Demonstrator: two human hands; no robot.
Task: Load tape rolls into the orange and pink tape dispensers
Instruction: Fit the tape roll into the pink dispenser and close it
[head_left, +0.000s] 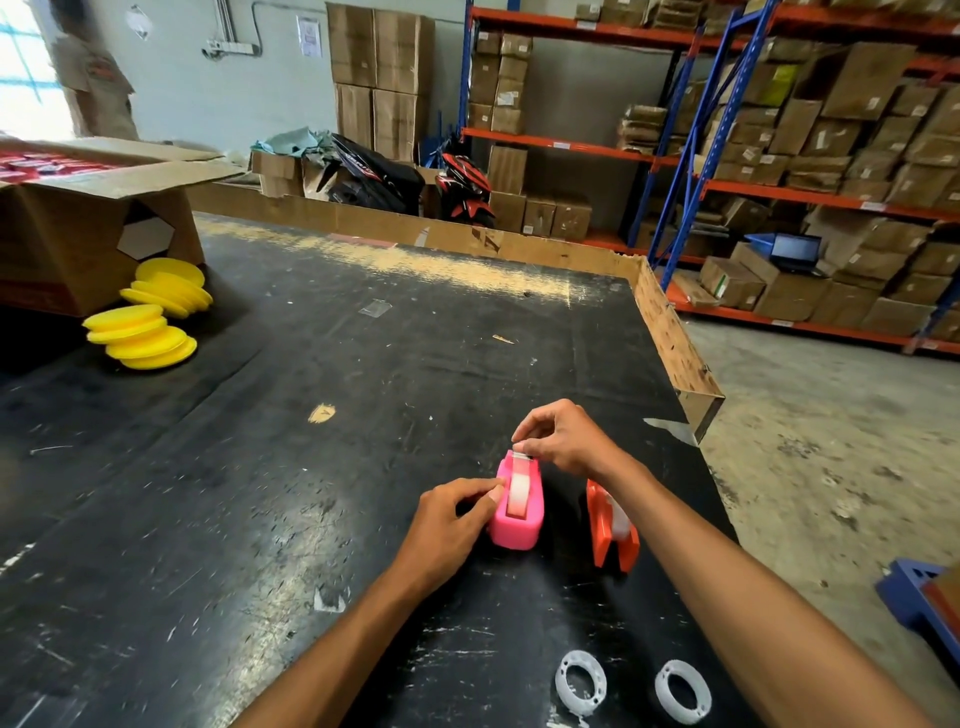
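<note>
A pink tape dispenser (525, 525) stands on the black table with a clear tape roll (518, 493) seated in it. My left hand (452, 525) grips the dispenser's left side. My right hand (563, 436) pinches the tape end at the dispenser's far cutter end. Right beside it stands the orange tape dispenser (605, 530) with a white roll inside, partly hidden by my right forearm. Two white plastic rings (581, 682) (681, 691) lie flat near the table's front edge.
Yellow foam pads (148, 312) are stacked at the far left by an open cardboard box (78, 234). A cardboard wall (675, 343) lines the table's far and right edges. Shelving with boxes stands at the right; a person stands far back left.
</note>
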